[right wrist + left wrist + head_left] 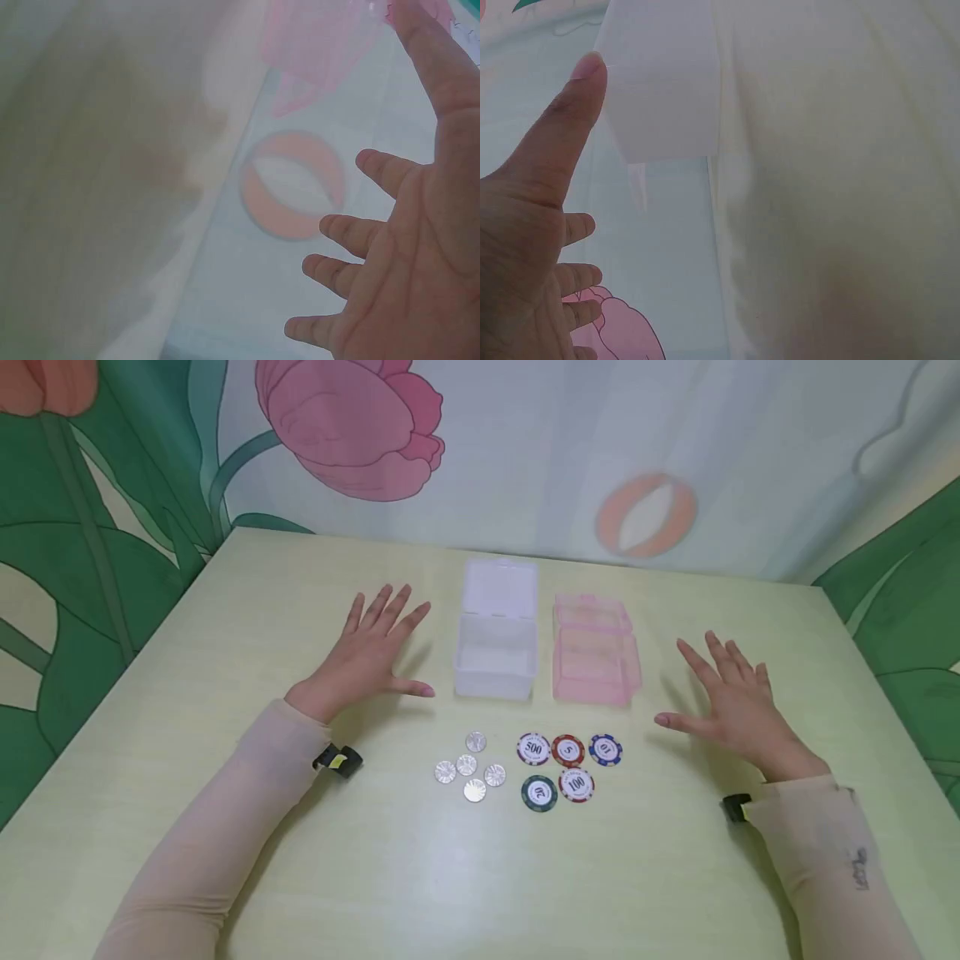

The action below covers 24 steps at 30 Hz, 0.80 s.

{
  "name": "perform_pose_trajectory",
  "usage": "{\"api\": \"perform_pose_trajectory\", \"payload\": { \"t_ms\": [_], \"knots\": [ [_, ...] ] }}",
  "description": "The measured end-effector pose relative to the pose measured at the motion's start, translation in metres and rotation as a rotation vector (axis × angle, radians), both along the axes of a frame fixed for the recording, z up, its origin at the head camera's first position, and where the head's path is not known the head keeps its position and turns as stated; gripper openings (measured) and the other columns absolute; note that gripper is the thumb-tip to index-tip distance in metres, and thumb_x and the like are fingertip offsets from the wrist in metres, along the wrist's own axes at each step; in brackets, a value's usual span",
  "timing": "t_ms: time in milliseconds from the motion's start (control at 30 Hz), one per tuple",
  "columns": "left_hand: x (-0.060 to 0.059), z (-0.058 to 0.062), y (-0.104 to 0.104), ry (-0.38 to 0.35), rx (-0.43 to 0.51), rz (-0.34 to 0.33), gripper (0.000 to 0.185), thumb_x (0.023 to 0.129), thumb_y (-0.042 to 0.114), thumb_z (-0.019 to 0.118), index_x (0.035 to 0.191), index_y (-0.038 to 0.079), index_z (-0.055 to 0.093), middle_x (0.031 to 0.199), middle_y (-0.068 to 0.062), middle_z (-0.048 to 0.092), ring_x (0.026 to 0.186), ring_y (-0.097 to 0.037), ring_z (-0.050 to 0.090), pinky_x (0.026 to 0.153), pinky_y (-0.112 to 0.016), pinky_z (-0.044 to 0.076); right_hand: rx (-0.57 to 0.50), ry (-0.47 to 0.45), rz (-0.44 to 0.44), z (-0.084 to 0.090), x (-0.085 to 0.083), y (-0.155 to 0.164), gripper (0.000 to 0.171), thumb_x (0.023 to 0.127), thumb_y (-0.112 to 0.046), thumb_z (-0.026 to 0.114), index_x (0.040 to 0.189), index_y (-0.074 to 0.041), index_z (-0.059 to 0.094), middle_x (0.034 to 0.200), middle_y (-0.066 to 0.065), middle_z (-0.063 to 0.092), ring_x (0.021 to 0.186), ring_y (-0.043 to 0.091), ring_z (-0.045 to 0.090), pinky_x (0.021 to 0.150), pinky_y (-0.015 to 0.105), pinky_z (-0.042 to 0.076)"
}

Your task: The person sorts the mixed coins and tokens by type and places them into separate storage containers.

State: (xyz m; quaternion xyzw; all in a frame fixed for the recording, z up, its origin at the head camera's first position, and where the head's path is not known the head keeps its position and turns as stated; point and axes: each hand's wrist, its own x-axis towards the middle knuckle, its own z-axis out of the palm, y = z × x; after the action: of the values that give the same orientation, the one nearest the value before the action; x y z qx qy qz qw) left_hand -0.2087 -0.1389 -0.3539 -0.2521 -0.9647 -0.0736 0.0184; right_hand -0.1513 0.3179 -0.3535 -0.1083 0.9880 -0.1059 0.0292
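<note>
My left hand (360, 660), fingers spread, holds nothing; it is over the table left of a white plastic box (495, 685) whose lid stands open at the back. In the left wrist view the thumb appears in front of that white box (664, 112). Also spread and holding nothing, my right hand (738, 710) is to the right of a see-through pink box (592, 681) with its lid open. Several silver coins (475, 790) lie in front of the white box. Beside them are several poker chips (576, 784) in different colours, marked with numbers.
The pale table (420, 877) carries the boxes, coins and chips. Its back edge meets a light curtain (540, 460) printed with a pink flower. A dark strap piece (339, 761) sits at the left wrist, another (736, 808) at the right.
</note>
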Motion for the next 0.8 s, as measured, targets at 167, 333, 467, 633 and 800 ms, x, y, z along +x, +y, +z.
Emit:
{"api": "perform_pose_trajectory", "payload": {
  "t_ms": [167, 333, 467, 633, 800],
  "knots": [
    [0.002, 0.004, 0.0, 0.035, 0.075, -0.018, 0.107, 0.071, 0.064, 0.073, 0.153, 0.014, 0.023, 0.161, -0.016, 0.016, 0.149, -0.037, 0.011, 0.12, -0.057, 0.003, -0.066, 0.112, 0.052, 0.008, 0.004, -0.008, 0.097, 0.081, -0.055, 0.068, 0.155, -0.019, 0.016, 0.16, 0.022, 0.007, 0.147, 0.046, 0.004, 0.11, 0.074, 0.002],
    [-0.001, 0.007, 0.008, 0.035, 0.243, -0.041, 0.096, 0.072, 0.053, 0.078, 0.147, 0.011, 0.035, 0.151, -0.015, 0.036, 0.141, -0.035, 0.03, 0.118, -0.055, 0.017, -0.177, 0.26, 0.096, 0.016, 0.01, -0.025, 0.08, 0.084, -0.04, 0.071, 0.149, -0.013, 0.033, 0.153, 0.023, 0.03, 0.141, 0.045, 0.024, 0.111, 0.068, 0.017],
    [-0.007, 0.005, 0.018, -0.014, 0.374, -0.045, 0.086, 0.073, 0.046, 0.08, 0.141, 0.008, 0.043, 0.144, -0.012, 0.045, 0.136, -0.03, 0.038, 0.115, -0.052, 0.026, -0.24, 0.322, 0.097, 0.024, 0.016, -0.043, 0.064, 0.084, -0.028, 0.073, 0.139, -0.008, 0.047, 0.14, 0.022, 0.047, 0.13, 0.043, 0.038, 0.105, 0.063, 0.031],
    [-0.015, 0.005, 0.027, -0.113, 0.501, -0.045, 0.075, 0.075, 0.036, 0.082, 0.135, 0.008, 0.048, 0.14, -0.011, 0.047, 0.132, -0.028, 0.041, 0.114, -0.047, 0.031, -0.269, 0.351, 0.116, 0.031, 0.024, -0.066, 0.044, 0.085, -0.019, 0.073, 0.124, -0.003, 0.06, 0.122, 0.018, 0.059, 0.118, 0.036, 0.049, 0.096, 0.057, 0.043],
    [-0.022, 0.006, 0.03, -0.209, 0.541, -0.074, 0.073, 0.075, 0.031, 0.083, 0.134, 0.005, 0.049, 0.137, -0.013, 0.048, 0.127, -0.029, 0.042, 0.11, -0.045, 0.035, -0.284, 0.371, 0.193, 0.031, 0.028, -0.084, 0.035, 0.084, -0.015, 0.073, 0.115, -0.003, 0.064, 0.11, 0.013, 0.064, 0.101, 0.026, 0.057, 0.079, 0.045, 0.051]
  ]
}}
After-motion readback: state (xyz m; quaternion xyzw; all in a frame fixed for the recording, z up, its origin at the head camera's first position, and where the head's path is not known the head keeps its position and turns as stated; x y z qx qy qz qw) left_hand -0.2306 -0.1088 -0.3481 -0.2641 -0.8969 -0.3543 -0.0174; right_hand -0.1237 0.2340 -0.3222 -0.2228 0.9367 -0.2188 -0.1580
